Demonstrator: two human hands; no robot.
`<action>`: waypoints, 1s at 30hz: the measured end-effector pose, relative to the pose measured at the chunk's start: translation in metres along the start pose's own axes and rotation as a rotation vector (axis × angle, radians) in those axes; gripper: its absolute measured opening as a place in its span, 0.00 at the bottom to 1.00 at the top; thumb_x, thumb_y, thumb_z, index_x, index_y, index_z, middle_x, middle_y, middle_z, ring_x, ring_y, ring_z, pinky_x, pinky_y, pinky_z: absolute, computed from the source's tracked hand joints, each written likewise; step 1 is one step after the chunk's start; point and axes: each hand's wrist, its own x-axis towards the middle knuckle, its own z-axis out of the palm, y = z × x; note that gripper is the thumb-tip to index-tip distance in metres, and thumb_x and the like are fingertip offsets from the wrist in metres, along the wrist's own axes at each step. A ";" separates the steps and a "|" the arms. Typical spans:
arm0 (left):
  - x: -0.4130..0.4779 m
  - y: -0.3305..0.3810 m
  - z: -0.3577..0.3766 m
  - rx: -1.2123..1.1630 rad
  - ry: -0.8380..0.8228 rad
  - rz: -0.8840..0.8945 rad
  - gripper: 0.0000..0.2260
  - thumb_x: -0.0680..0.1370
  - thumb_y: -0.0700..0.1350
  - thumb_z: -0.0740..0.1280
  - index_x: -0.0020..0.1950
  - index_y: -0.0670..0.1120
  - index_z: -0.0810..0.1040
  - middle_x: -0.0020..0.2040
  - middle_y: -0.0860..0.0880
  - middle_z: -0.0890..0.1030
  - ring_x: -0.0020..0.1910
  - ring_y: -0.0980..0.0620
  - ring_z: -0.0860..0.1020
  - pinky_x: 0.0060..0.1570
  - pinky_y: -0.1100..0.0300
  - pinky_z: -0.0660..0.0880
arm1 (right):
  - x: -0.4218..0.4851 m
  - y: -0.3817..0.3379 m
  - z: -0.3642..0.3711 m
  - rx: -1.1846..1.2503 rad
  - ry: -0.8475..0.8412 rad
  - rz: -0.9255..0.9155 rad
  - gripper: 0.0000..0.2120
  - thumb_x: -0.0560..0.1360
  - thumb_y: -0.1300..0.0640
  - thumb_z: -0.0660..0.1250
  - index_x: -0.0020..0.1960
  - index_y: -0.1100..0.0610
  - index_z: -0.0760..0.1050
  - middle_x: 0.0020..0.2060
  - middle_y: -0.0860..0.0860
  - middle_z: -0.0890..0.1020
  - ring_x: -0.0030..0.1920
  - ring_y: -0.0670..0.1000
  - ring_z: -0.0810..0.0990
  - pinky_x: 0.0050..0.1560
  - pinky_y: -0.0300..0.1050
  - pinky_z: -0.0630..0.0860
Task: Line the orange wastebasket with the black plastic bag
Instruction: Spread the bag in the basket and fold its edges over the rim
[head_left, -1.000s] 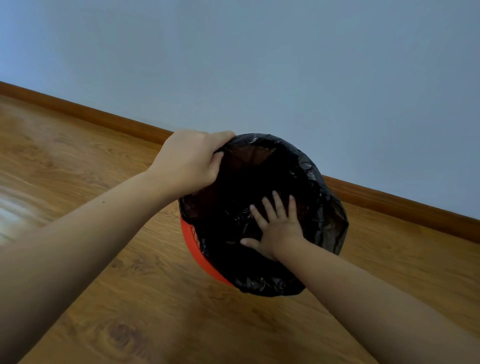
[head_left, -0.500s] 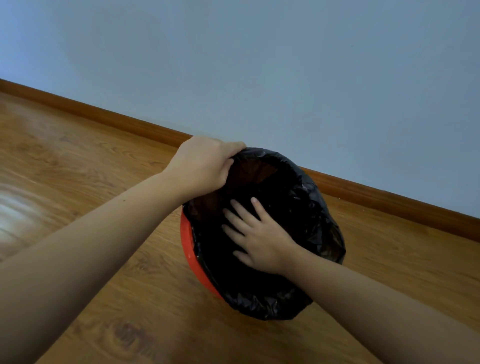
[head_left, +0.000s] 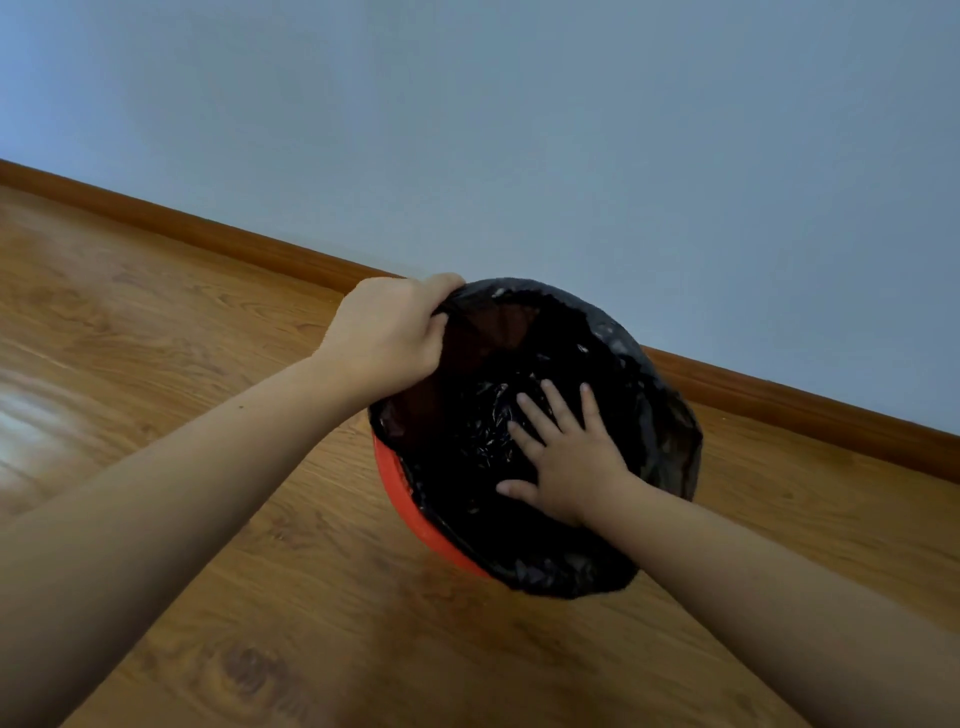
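Head view looks down on an orange wastebasket (head_left: 400, 486) standing on a wooden floor (head_left: 208, 332), near a brown skirting board (head_left: 779, 400) at the foot of a pale blue-grey wall (head_left: 571, 156); only a curved strip of the basket's orange shows, at its left and lower-left edge, below the plastic. A black plastic bag (head_left: 660, 415) sits inside the basket and is folded out over its rim along the far, right and near sides, crinkled and glossy; at the far left of the opening the plastic is thin enough for a reddish tint to come through.

At the upper-left part of the rim the left hand (head_left: 392, 332) is curled closed, fingers and thumb pinching the edge of the bag, with the film pulled into small creases where it is gripped; the bare forearm runs back to the lower-left corner of the picture. The right hand (head_left: 569, 462) reaches down into the opening from the lower right; its fingers (head_left: 558, 405) are spread and its palm lies flat against the plastic inside, gripping nothing, thumb pointing left. Whether the bag reaches the bottom of the basket cannot be told, as the inside is dark.
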 end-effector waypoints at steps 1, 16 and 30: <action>-0.003 -0.003 0.003 -0.021 0.016 -0.044 0.16 0.73 0.39 0.62 0.61 0.44 0.72 0.42 0.40 0.83 0.42 0.38 0.79 0.40 0.51 0.74 | -0.002 0.002 0.000 0.033 -0.033 0.027 0.37 0.72 0.30 0.40 0.73 0.50 0.39 0.74 0.53 0.36 0.70 0.60 0.29 0.63 0.66 0.25; -0.024 -0.032 0.064 -0.210 0.007 -0.709 0.13 0.76 0.43 0.61 0.61 0.46 0.71 0.30 0.54 0.73 0.26 0.57 0.71 0.21 0.63 0.61 | -0.006 0.027 -0.025 0.532 0.174 -0.101 0.28 0.76 0.37 0.49 0.71 0.50 0.59 0.75 0.48 0.53 0.74 0.53 0.43 0.70 0.63 0.37; -0.040 -0.047 0.074 -0.485 -0.134 -1.031 0.20 0.75 0.48 0.66 0.62 0.41 0.68 0.51 0.41 0.77 0.42 0.44 0.77 0.42 0.48 0.79 | -0.011 0.035 -0.009 0.694 0.347 -0.260 0.13 0.75 0.51 0.63 0.59 0.50 0.74 0.57 0.47 0.79 0.59 0.46 0.73 0.70 0.50 0.53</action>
